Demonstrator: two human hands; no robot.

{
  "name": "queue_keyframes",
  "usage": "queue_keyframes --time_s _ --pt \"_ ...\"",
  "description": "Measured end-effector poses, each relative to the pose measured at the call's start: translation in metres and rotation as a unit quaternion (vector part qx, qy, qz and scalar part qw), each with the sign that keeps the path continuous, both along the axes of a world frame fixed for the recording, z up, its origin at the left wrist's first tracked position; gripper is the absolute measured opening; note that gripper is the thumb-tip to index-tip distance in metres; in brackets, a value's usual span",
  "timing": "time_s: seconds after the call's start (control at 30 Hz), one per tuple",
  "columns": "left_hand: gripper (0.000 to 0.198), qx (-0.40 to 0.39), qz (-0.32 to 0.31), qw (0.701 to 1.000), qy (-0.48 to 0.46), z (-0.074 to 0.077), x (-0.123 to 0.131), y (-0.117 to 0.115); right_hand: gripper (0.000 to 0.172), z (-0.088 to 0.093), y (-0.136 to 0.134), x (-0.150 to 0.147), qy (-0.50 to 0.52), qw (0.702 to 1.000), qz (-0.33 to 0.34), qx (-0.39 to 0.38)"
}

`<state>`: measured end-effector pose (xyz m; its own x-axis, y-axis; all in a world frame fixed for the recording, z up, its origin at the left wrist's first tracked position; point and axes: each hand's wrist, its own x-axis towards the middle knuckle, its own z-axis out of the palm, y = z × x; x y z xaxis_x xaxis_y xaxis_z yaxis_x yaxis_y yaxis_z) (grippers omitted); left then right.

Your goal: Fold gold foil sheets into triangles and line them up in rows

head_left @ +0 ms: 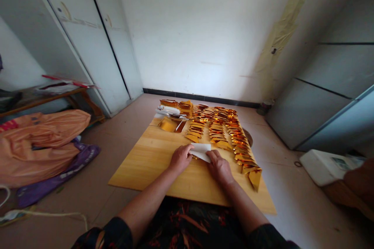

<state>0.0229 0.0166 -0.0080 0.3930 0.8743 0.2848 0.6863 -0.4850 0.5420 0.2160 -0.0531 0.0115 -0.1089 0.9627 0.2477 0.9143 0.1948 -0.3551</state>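
A sheet of foil paper (201,148), white side up, is between my hands just above the wooden board. A little gold shows along its lower edge. My left hand (181,157) pinches the left end of the sheet. On its right end, the fingers of my right hand (220,166) are closed. Beyond the sheet, folded gold foil papers stand in overlapping rows: a left row (195,129), a middle row (216,129) and a long right row (241,148). Flat gold foil sheets (168,124) lie at the back left.
The low wooden board (137,163) spans the space before me. White papers (168,110) and more gold foil (185,107) sit at its far left corner. An orange bag (41,144) and a purple bag (58,173) lie left; a white box (324,167) stands right.
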Motion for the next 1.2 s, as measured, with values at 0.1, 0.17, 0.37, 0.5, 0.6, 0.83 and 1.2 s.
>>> queue_keyframes --time_s 0.1,0.17,0.37,0.5,0.6,0.83,1.2 --pt "0.039 0.020 -0.023 1.000 0.006 0.000 -0.002 0.000 0.035 0.000 0.001 0.001 0.006 1.000 -0.004 -0.003" --pt "0.036 0.030 -0.033 0.999 -0.001 0.002 -0.003 -0.001 0.033 0.000 0.005 0.002 0.019 1.000 -0.011 -0.004" --pt "0.034 0.041 -0.051 0.998 0.019 0.008 -0.003 -0.003 0.022 0.007 0.014 -0.003 -0.006 0.996 -0.068 -0.049" --pt "0.037 0.041 -0.062 0.996 0.047 0.009 -0.003 -0.001 0.024 0.009 0.012 -0.008 -0.072 0.992 -0.101 -0.029" --pt "0.035 0.052 -0.070 0.994 0.065 0.009 -0.003 -0.002 0.030 0.007 0.008 -0.006 -0.097 0.994 -0.035 0.046" --pt "0.036 0.062 -0.065 0.991 0.102 0.010 -0.004 -0.004 0.014 0.001 0.005 0.000 -0.165 0.980 0.068 0.090" --pt "0.032 0.070 -0.071 0.985 0.139 0.011 -0.003 -0.005 0.017 -0.001 0.004 -0.004 -0.150 0.979 0.088 0.110"
